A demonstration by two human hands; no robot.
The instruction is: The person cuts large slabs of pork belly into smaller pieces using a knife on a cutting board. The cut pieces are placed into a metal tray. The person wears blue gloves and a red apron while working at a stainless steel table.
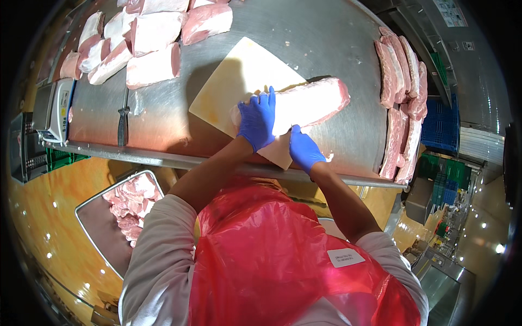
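A long pale pork loin with pink ends [315,103] lies across a white cutting board [228,70] on the steel table [326,49]. My left hand [255,119], in a blue glove, grips the top of the loin near its left end, fingers bent over it. My right hand [303,145], also gloved, is closed at the loin's near edge; what it holds is hidden. A black-handled long thin tool [123,125] lies to the left of the board.
Pork pieces [152,32] cover the back left; rib strips [391,141] line the right end. A scale [54,125] stands at the left edge. Below are a tray of meat [130,201] and the table's front rim [136,157]. Crates [440,125] stand right.
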